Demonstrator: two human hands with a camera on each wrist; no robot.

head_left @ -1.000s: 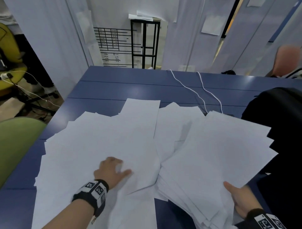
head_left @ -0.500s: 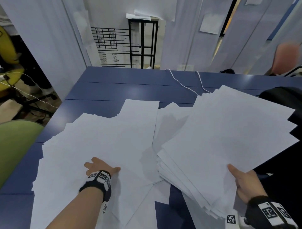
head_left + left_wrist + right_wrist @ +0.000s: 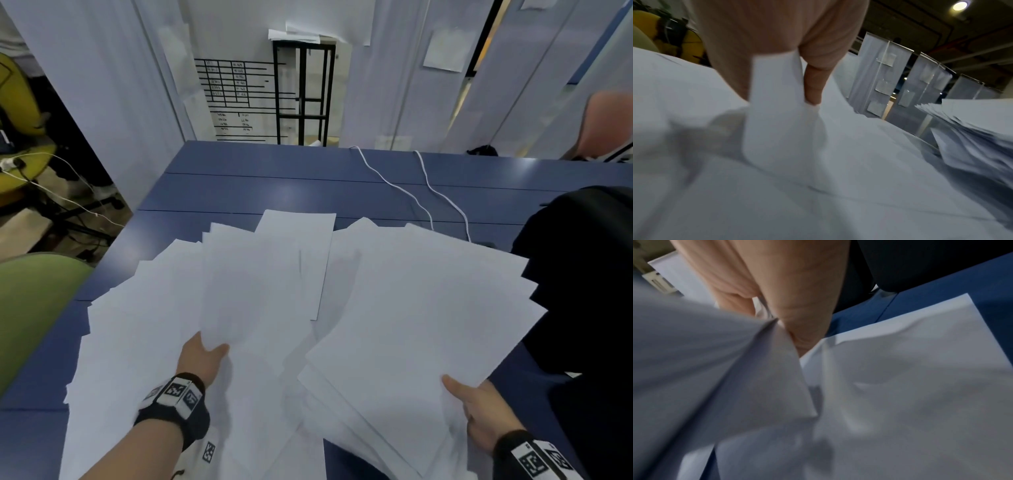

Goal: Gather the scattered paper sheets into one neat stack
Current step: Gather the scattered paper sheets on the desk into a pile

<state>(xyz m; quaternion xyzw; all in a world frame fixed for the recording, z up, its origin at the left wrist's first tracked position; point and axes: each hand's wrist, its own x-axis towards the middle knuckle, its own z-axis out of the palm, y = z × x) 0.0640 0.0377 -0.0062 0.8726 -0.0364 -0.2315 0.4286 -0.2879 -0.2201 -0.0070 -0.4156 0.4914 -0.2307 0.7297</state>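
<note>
Many white paper sheets (image 3: 144, 342) lie fanned across the near part of the blue table (image 3: 274, 192). My left hand (image 3: 202, 356) pinches the near edge of a few raised sheets (image 3: 253, 284); in the left wrist view the thumb and a finger clamp that paper (image 3: 774, 104). My right hand (image 3: 476, 407) grips the near right corner of a thick, uneven stack (image 3: 424, 308) held above the table, thumb on top. The right wrist view shows the fingers under that bent stack (image 3: 705, 361), with another loose sheet (image 3: 910, 378) lying below.
Two white cables (image 3: 428, 195) run across the far side of the table. A black bag (image 3: 589, 274) stands at the right edge, close to the stack. A green chair (image 3: 30, 308) is at the left, and white partitions (image 3: 394, 85) close off the back.
My left hand went from lying flat on the spread sheets to pinching and lifting a few. The right hand's stack rose off the table, then came lower and nearer.
</note>
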